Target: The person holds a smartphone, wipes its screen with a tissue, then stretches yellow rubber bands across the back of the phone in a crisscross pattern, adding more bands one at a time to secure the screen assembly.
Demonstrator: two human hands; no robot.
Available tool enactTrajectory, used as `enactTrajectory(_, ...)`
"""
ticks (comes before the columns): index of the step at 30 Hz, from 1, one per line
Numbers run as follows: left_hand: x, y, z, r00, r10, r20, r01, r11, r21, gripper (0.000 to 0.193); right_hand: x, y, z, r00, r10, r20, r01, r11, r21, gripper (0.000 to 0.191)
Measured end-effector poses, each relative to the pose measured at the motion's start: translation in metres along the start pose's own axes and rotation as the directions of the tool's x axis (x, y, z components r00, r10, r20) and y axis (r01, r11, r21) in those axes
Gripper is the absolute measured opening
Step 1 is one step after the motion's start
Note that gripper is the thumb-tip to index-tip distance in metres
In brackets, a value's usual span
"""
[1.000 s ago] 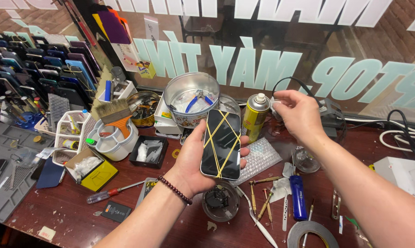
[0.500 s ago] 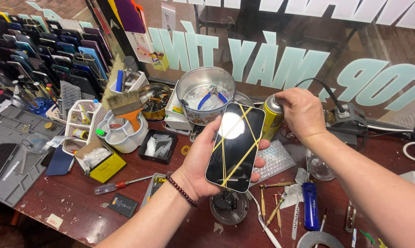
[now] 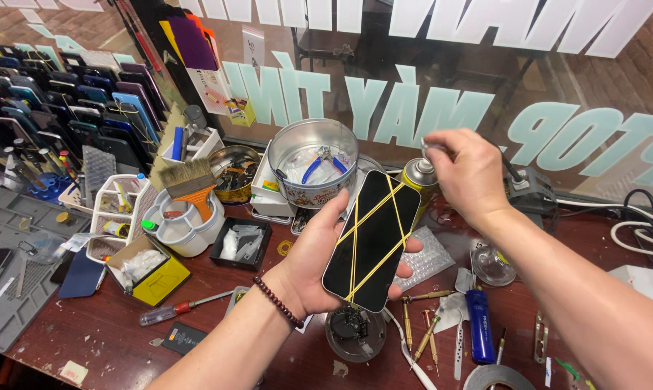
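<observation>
The left hand held a black phone criss-crossed with yellow rubber bands, screen up and tilted, above the cluttered table. The right hand was pinched narrow at the top of a yellow spray can standing just behind the phone. A round metal tin stood left of the can.

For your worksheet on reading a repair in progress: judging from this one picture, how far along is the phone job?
Done: yellow rubber bands are already crossed around the phone, binding it. In hand: the left hand holds the phone screen up, while the right hand pinches something small above the spray can. Left: the bands are still on; screwdrivers lie untouched on the bench.
</observation>
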State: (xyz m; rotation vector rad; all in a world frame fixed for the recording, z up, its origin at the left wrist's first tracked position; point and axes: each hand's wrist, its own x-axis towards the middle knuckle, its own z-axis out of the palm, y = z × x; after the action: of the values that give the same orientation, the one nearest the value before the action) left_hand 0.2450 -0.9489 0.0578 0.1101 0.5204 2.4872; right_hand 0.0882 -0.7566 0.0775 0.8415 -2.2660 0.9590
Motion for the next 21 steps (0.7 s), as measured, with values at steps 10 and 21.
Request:
enactTrajectory(10, 0.011, -0.016, 0.006, 0.971, -0.04, -0.236, 0.101, 0.963, 0.252, 0.068, -0.042, -0.095, -0.035, 0.978, -0.198, 0.064, 0.194, 0.979, 0.058, 0.009)
enactTrajectory(21, 0.008, -0.022, 0.01, 0.98, -0.114, -0.165, 0.145, 0.971, 0.192, 0.061, -0.043, -0.097, -0.052, 0.991, -0.125, 0.056, 0.124, 0.992, 0.018, 0.007)
